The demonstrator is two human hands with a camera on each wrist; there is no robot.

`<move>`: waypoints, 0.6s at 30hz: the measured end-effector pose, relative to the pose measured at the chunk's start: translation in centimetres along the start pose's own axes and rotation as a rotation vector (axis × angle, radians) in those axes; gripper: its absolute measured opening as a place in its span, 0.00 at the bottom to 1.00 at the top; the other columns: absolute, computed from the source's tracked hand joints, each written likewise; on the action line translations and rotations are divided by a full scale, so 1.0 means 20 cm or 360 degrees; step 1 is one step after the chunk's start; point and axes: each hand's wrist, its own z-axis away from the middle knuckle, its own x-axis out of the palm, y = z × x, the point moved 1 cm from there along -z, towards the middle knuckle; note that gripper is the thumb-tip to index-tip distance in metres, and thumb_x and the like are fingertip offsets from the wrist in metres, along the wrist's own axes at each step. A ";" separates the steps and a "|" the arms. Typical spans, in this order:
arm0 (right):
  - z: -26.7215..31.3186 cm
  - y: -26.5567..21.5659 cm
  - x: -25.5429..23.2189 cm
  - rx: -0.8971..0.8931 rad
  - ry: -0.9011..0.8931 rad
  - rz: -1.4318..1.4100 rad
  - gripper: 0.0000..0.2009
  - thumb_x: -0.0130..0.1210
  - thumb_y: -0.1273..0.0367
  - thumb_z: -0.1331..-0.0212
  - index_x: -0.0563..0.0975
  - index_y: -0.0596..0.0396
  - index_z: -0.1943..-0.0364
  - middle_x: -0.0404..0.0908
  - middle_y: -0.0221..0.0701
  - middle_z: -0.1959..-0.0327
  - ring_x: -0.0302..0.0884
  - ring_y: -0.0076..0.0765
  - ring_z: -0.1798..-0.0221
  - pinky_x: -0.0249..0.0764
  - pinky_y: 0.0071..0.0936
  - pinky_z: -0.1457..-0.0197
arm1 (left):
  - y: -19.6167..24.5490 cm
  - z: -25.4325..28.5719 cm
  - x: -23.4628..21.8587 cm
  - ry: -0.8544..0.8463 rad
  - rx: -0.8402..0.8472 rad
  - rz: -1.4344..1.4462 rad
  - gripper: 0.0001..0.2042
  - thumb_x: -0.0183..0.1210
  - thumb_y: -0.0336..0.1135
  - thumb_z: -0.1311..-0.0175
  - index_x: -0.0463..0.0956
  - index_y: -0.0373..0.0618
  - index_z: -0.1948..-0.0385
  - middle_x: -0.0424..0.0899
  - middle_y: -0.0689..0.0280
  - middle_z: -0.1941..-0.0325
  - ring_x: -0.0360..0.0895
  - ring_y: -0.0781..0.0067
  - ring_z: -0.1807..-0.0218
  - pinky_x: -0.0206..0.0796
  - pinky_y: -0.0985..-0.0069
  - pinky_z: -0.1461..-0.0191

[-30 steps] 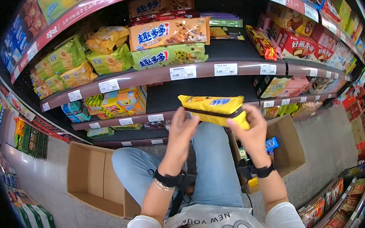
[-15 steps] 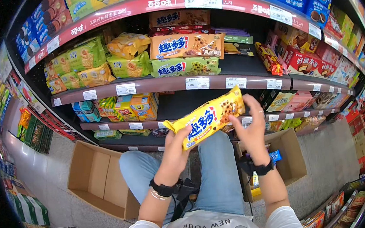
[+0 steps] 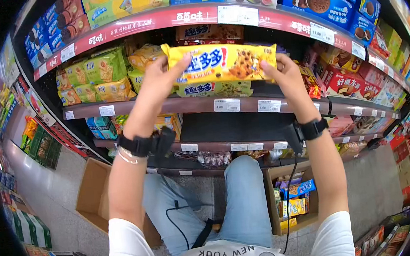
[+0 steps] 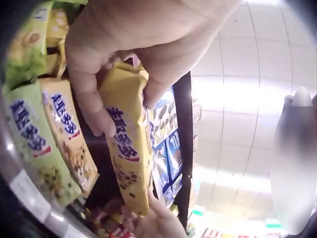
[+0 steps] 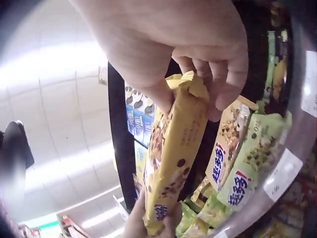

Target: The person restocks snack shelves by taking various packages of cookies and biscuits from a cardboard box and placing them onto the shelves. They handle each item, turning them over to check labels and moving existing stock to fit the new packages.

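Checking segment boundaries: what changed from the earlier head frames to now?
The yellow 趣多多 cookie pack went up and forward, from above the knees to in front of the shelved packs, and its slope has nearly levelled. The left hand and right hand hold its ends; nothing visibly let go. Unchanged: orange pack and green pack on their shelf, cardboard box on the floor.

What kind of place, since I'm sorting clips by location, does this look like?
Most likely a supermarket or similar shop, in a snack aisle: price labels line the shelf edges, packaged biscuits are stocked in rows, and an open cardboard box stands on the floor.
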 end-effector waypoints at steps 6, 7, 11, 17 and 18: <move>-0.32 0.01 0.03 -0.0118 0.0011 0.0130 0.20 0.63 0.66 0.48 0.72 0.68 0.56 0.81 0.37 0.62 0.77 0.24 0.62 0.72 0.21 0.57 | 0.02 -0.33 -0.05 0.0183 -0.0051 -0.0597 0.24 0.63 0.50 0.47 0.78 0.33 0.63 0.83 0.58 0.67 0.78 0.74 0.64 0.68 0.76 0.59; -0.38 0.01 0.03 -0.0106 0.0019 0.0196 0.21 0.63 0.67 0.49 0.73 0.69 0.56 0.81 0.38 0.61 0.77 0.25 0.62 0.72 0.22 0.57 | -0.02 -0.40 -0.06 0.0212 0.0082 -0.0647 0.23 0.63 0.50 0.47 0.79 0.35 0.63 0.83 0.57 0.67 0.79 0.70 0.64 0.68 0.74 0.58; -0.65 0.18 0.00 -0.0383 0.0155 0.0384 0.21 0.65 0.67 0.51 0.74 0.61 0.53 0.79 0.37 0.54 0.75 0.33 0.54 0.69 0.28 0.48 | -0.20 -0.67 -0.10 0.0317 0.0514 -0.0923 0.21 0.62 0.50 0.47 0.77 0.45 0.58 0.82 0.57 0.59 0.78 0.56 0.56 0.68 0.68 0.52; -0.83 0.33 -0.04 -0.0499 0.0171 0.0858 0.22 0.64 0.67 0.51 0.73 0.56 0.51 0.76 0.35 0.52 0.73 0.34 0.50 0.70 0.31 0.48 | -0.24 -0.81 -0.05 0.0328 0.0695 -0.1264 0.17 0.63 0.38 0.45 0.74 0.40 0.56 0.80 0.58 0.56 0.76 0.65 0.55 0.67 0.66 0.51; -0.83 0.34 -0.03 -0.0513 0.0215 0.0880 0.21 0.63 0.71 0.52 0.72 0.57 0.51 0.76 0.33 0.53 0.73 0.31 0.51 0.72 0.29 0.49 | -0.26 -0.82 -0.05 0.0341 0.0707 -0.1281 0.17 0.62 0.38 0.44 0.74 0.40 0.56 0.80 0.57 0.56 0.76 0.64 0.55 0.67 0.66 0.50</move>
